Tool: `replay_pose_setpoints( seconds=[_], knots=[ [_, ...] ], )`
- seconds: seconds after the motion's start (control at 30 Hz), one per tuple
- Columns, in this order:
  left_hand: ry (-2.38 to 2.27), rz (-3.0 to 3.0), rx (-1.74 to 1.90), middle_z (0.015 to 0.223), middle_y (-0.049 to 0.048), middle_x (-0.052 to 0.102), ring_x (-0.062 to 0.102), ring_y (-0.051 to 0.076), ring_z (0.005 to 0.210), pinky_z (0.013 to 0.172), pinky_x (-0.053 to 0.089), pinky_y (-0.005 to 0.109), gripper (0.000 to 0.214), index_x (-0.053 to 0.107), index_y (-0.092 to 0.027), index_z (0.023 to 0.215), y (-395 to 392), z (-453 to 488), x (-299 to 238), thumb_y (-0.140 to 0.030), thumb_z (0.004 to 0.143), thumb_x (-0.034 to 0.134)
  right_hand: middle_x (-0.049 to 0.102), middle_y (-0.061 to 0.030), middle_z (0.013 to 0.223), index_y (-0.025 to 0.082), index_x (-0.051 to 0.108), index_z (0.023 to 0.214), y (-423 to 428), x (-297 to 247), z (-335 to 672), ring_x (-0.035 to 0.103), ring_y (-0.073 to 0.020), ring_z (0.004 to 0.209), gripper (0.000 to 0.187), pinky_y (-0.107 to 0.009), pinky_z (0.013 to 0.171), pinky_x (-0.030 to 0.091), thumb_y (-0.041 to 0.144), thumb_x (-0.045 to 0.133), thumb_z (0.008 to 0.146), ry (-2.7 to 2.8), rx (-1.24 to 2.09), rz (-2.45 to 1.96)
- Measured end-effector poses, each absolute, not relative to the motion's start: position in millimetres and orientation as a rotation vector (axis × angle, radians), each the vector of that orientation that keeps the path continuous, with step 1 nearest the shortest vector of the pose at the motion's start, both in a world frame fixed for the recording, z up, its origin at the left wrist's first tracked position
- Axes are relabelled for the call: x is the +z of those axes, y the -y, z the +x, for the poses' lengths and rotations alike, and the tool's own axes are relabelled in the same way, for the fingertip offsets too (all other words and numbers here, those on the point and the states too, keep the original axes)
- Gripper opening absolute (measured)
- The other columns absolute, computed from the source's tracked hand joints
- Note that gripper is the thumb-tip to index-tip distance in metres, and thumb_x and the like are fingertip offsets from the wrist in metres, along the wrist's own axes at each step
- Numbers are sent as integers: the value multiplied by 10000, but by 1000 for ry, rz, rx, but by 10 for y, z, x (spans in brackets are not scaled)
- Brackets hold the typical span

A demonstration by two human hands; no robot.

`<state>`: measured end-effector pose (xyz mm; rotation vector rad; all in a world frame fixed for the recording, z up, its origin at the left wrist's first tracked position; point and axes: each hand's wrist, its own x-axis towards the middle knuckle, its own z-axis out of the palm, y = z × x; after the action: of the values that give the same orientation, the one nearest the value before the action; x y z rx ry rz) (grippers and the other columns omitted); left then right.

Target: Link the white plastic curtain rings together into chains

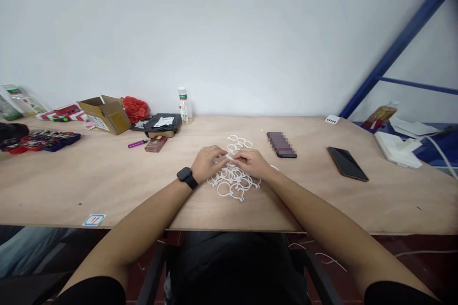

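My left hand (209, 162) and my right hand (250, 162) meet over a heap of white plastic rings (224, 189) on the wooden table. Between the fingertips of both hands is a small white ring piece (229, 156), gripped from either side and partly hidden by the fingers. The loose rings carry small tabs on their rims and overlap below and between my wrists. Just beyond my fingers lie several more white rings (233, 138). A black watch (187, 177) is on my left wrist.
Right of my hands lie a blurred-out phone (282, 145) and a dark phone (347, 163), with a white power strip (398, 149) further right. At left are a cigarette pack (156, 144), purple lighter (137, 143), black package (162, 124), open carton (106, 115) and bottle (184, 106).
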<state>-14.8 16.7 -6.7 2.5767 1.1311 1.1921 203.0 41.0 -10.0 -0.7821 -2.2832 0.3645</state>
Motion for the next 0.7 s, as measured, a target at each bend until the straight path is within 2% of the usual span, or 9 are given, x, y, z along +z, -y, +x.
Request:
replay_pose_setpoints(
  seconds=[0.1, 0.27, 0.37, 0.53, 0.7],
  knots=[
    [-1191, 2593, 1157, 876, 54, 710, 649, 179, 814, 796, 470, 339, 205, 681, -187, 925, -187, -168, -86, -375, 892, 605, 647, -19, 727, 193, 700, 835, -379, -90, 2016, 570, -137, 672, 118, -259, 639, 418, 266, 614, 868, 2255, 405, -778],
    [-1128, 2640, 1119, 911, 46, 729, 660, 174, 850, 817, 443, 338, 196, 692, -198, 944, -186, -169, -80, -353, 921, 573, 698, -30, 808, 201, 709, 937, -325, -54, 1980, 585, -137, 667, 145, -261, 631, 434, 284, 613, 868, 2164, 535, -859],
    [-1074, 2670, 1110, 886, 42, 732, 660, 169, 834, 806, 442, 329, 200, 693, -199, 924, -177, -153, -73, -354, 926, 567, 706, -31, 818, 201, 711, 908, -297, -25, 1956, 597, -143, 691, 144, -263, 649, 440, 279, 596, 873, 2116, 590, -872],
    [-992, 2673, 1190, 822, 42, 721, 647, 163, 776, 760, 448, 314, 223, 668, -178, 855, -155, -127, -74, -354, 931, 555, 644, -6, 706, 183, 685, 828, -275, -15, 1929, 543, -131, 629, 157, -248, 590, 408, 299, 585, 866, 2060, 742, -873],
    [-938, 2695, 1222, 821, 52, 713, 638, 163, 772, 750, 448, 316, 234, 648, -178, 847, -124, -119, -68, -355, 943, 529, 588, 11, 684, 173, 649, 815, -272, -24, 1915, 496, -115, 603, 178, -234, 556, 384, 325, 574, 870, 2032, 840, -840]
  ],
)
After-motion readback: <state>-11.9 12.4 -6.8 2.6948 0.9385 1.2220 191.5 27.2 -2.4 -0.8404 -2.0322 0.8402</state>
